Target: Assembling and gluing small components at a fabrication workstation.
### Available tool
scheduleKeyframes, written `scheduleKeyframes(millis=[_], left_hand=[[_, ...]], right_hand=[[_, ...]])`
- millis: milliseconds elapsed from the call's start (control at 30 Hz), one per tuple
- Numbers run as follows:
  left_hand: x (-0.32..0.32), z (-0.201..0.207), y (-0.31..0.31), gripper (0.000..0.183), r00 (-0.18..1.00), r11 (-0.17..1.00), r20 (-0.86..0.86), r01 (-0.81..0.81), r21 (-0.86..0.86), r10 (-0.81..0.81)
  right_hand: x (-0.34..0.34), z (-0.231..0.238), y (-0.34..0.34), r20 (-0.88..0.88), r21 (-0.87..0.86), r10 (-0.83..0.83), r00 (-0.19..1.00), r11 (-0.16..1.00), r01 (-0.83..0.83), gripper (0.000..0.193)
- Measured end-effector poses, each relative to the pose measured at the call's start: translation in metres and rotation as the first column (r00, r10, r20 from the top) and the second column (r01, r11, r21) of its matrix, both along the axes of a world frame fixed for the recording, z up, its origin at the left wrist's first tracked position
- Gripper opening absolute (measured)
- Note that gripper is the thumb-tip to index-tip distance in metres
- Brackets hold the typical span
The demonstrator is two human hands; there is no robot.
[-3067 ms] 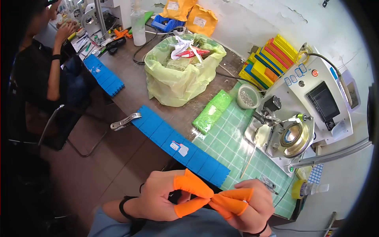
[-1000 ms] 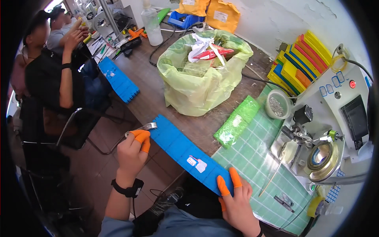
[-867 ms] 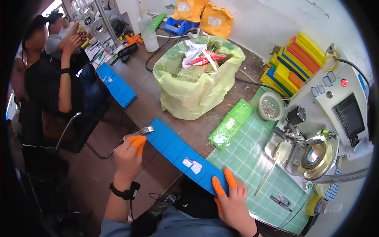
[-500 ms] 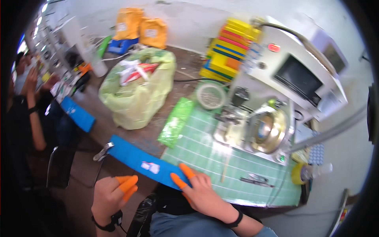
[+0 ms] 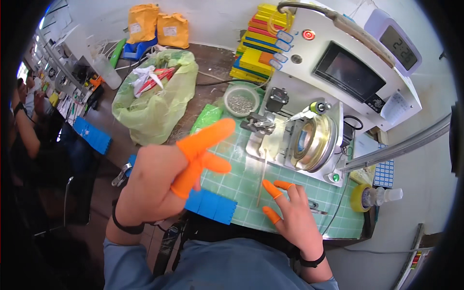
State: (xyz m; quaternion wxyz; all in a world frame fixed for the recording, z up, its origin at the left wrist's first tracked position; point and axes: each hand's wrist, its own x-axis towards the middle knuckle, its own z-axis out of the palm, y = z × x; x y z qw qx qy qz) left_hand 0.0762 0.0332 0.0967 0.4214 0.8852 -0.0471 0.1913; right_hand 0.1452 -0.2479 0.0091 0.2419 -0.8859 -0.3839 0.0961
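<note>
My left hand (image 5: 159, 179), with orange finger cots, is raised over the near edge of the bench. Its index finger points out and the cot-covered tips stand apart, with nothing visible between them. Partly behind it lies a blue strip (image 5: 212, 205) along the bench edge. My right hand (image 5: 296, 217), also in orange finger cots, hovers spread over the green cutting mat (image 5: 241, 181). Its fingertips are beside a thin wooden stick (image 5: 262, 181); whether they touch it I cannot tell. Metal tweezers (image 5: 316, 209) lie partly hidden beside the right hand.
A white machine with a screen (image 5: 349, 72) and a metal reel (image 5: 313, 145) stands at the back right. A bowl of small metal parts (image 5: 240, 104), a bag-lined bin (image 5: 154, 108) and stacked yellow trays (image 5: 256, 53) sit behind. A tape roll (image 5: 360, 197) lies right.
My left hand has risen toward the camera and moved right. My right hand has left the blue strip and moved right over the mat. The view has shifted.
</note>
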Motion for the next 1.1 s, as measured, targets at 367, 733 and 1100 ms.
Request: scheduleKeyframes(millis=[367,733,1100], left_hand=[[0.137,-0.053,0.049,0.026,0.984,0.933,-0.171,0.013,0.359,0.052],[0.195,-0.117,0.040,0.016,0.952,0.759,-0.268,0.065,0.648,0.147],[0.207,-0.125,0.053,0.008,0.979,0.822,-0.184,0.028,0.569,0.094]], right_hand=[[0.018,-0.031,0.014,-0.062,0.012,0.093,0.994,0.996,-0.092,0.049],[0.006,-0.045,0.003,-0.090,0.058,0.132,0.987,0.990,-0.127,0.051],[0.017,-0.031,0.006,-0.148,0.125,0.153,0.977,0.983,-0.135,0.052]])
